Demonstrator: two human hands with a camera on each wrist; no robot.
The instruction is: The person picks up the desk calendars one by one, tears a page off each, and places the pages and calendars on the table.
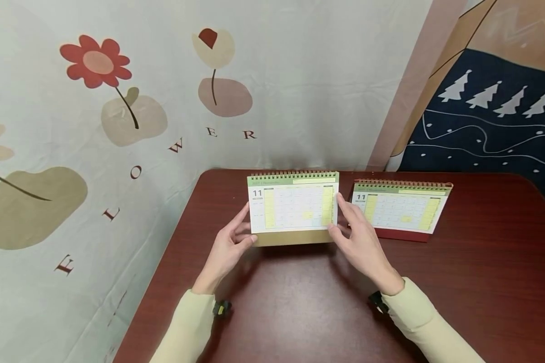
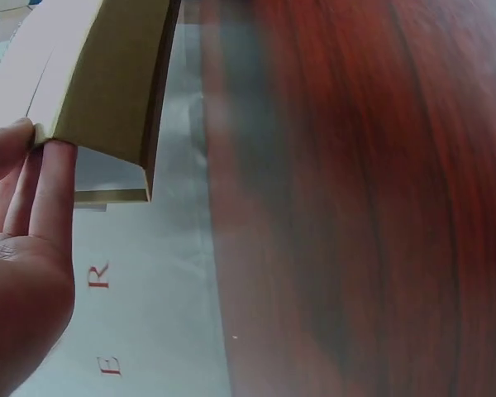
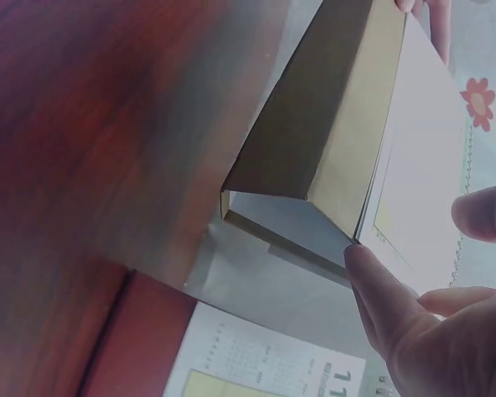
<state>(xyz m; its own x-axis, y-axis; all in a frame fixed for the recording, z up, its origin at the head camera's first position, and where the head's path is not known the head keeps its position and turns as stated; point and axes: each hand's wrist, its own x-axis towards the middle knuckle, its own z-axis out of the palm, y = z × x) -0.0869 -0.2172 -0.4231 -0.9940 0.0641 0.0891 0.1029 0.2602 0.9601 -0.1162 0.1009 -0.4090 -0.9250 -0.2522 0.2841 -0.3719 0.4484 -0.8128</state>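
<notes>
A desk calendar (image 1: 295, 207) with a gold-brown base and green header is held between both hands, its page facing the head camera. My left hand (image 1: 224, 253) grips its left edge, thumb in front at the lower corner; the left wrist view shows fingers (image 2: 54, 194) under the folded base (image 2: 112, 83). At the right edge, my right hand (image 1: 365, 244) holds the calendar with the thumb at the lower corner and another finger higher up. In the right wrist view, the base's open end (image 3: 289, 219) shows beside the right hand (image 3: 446, 331).
A second calendar (image 1: 399, 210) with a red base stands on the dark red-brown table (image 1: 295, 312), just right of my right hand. Behind the table hang a pale flower-printed cloth (image 1: 309, 101) and a dark blue cloth with white trees (image 1: 486, 121).
</notes>
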